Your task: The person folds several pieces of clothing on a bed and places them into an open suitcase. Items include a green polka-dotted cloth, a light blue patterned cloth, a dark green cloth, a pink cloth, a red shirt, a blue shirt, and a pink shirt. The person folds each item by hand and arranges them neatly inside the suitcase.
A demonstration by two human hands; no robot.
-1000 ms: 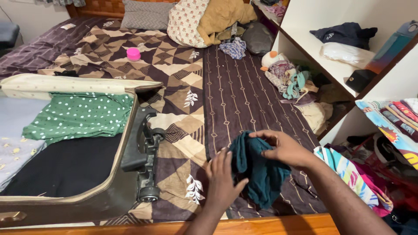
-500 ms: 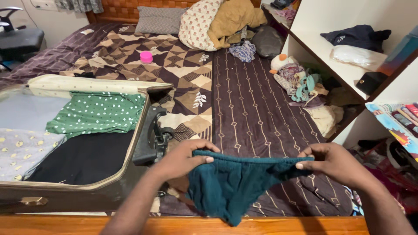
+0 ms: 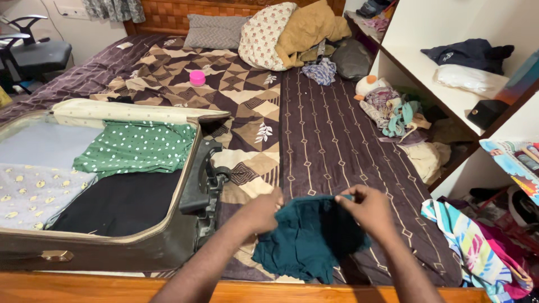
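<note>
Teal cloth (image 3: 306, 241): lay bunched on the brown bedspread (image 3: 331, 134) near the bed's wooden front edge (image 3: 84, 289), between the two hands, its lower part hanging in loose folds.
Left hand (image 3: 259, 212): fingers curled and pressed together, pinching the cloth's upper left edge.
Right hand (image 3: 368, 209): fingers bent, thumb and fingertips pinching the cloth's upper right edge; the hands sat close to each other.
Suitcase (image 3: 168, 241): lay open on the bed, just left of the left hand, its black handle and wheels (image 3: 205, 182) turned toward the cloth.
Inside the suitcase: a green dotted garment (image 3: 137, 147), a black one (image 3: 120, 203) in front of it, and a pale printed one (image 3: 31, 193) to the left.
Pink tub (image 3: 197, 77): stood on the patterned cover, well apart from the hands.
Pillows (image 3: 264, 33): piled at the headboard with a mustard blanket (image 3: 306, 25) on them.
Loose clothes (image 3: 393, 109): heaped along the bed's right side, by the white shelves (image 3: 443, 90).
Striped fabric (image 3: 471, 247): bright, just right of the right forearm.
Chair (image 3: 33, 50): black, at the far left, beyond the bed.
</note>
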